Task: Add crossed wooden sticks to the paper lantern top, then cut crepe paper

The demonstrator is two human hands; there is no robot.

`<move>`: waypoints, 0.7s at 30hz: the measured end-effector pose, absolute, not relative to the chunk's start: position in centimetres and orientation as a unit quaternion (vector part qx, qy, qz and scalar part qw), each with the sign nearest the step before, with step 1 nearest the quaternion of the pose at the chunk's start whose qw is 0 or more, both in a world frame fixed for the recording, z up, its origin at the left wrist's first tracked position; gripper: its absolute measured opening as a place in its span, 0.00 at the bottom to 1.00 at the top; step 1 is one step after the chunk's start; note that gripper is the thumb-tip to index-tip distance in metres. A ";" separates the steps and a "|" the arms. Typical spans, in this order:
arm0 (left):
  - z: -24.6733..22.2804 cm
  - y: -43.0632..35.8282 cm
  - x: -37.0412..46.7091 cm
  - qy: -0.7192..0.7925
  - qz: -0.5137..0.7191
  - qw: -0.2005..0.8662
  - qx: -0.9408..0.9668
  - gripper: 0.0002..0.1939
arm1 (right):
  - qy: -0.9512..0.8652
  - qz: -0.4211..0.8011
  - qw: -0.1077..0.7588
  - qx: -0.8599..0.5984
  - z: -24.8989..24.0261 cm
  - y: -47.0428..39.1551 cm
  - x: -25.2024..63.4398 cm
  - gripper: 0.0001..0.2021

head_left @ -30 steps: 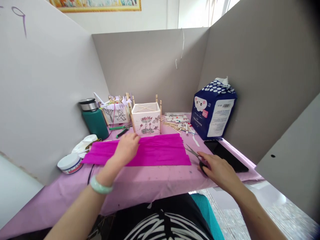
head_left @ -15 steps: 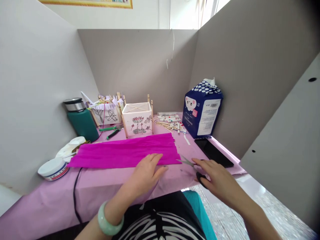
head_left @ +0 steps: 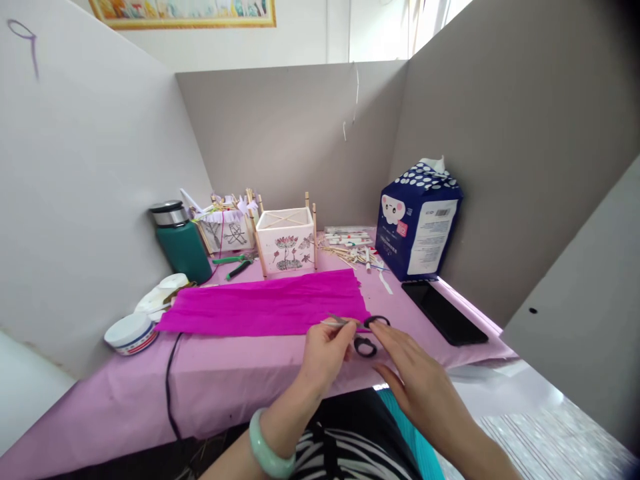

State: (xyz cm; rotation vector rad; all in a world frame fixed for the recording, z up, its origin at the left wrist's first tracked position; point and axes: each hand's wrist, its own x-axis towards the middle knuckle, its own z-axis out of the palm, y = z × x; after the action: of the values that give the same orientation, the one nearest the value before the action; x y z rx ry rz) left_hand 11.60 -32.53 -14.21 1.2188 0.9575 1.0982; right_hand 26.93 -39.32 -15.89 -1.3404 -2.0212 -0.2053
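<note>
A pair of scissors [head_left: 369, 323] with black handles is pinched by the blades in my left hand [head_left: 324, 353], which wears a pale green bangle. Its finger loops point right, toward my right hand [head_left: 413, 367]. The fingers of my right hand are stretched out with the thumb apart, close beside the loops; whether they touch the handles I cannot tell. Behind my hands lies a wide strip of magenta crepe-like paper [head_left: 260, 308], flat on the pink-covered table [head_left: 240, 357]. The scissors are over its right front corner.
Behind the paper stand a white lantern-like box [head_left: 286, 247] with stick corners, green-handled pliers [head_left: 240, 269] and a green bottle [head_left: 184, 250]. Markers [head_left: 347, 238] and thin sticks lie at the back. At right are a blue tissue pack [head_left: 420, 220] and a black phone [head_left: 443, 313].
The scissors have left my right hand's grip and turned, and my left hand now pinches the blades. Both hands have come together near the paper's right corner. The view has shifted slightly left.
</note>
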 end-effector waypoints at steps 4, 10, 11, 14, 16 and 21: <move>-13.5 -32.7 11.3 0.392 0.487 0.593 0.508 0.17 | -0.749 -0.137 0.414 -0.498 -15.9 -39.7 26.8 0.19; -13.2 -34.0 13.2 0.357 0.493 0.557 0.566 0.18 | -0.681 -0.165 0.415 -0.581 -16.2 -39.6 26.2 0.13; -13.2 -34.2 13.6 0.353 0.505 0.540 0.574 0.17 | -0.668 -0.168 0.414 -0.596 -16.2 -39.7 26.2 0.13; -13.2 -34.8 14.4 0.336 0.532 0.486 0.607 0.12 | -0.649 -0.149 0.426 -0.612 -16.2 -39.8 26.2 0.15; -13.0 -35.1 14.7 0.329 0.535 0.473 0.618 0.11 | -0.643 -0.122 0.449 -0.609 -16.0 -39.9 26.4 0.14; -12.3 -35.7 15.4 0.323 0.531 0.466 0.630 0.11 | -0.617 -0.051 0.482 -0.620 -15.9 -40.0 26.6 0.14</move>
State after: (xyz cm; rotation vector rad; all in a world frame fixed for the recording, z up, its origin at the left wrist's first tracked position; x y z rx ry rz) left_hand 15.38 -35.67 -12.30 1.5453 0.7923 1.3042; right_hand 26.56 -40.02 -15.88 -1.5113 -1.5042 -0.1234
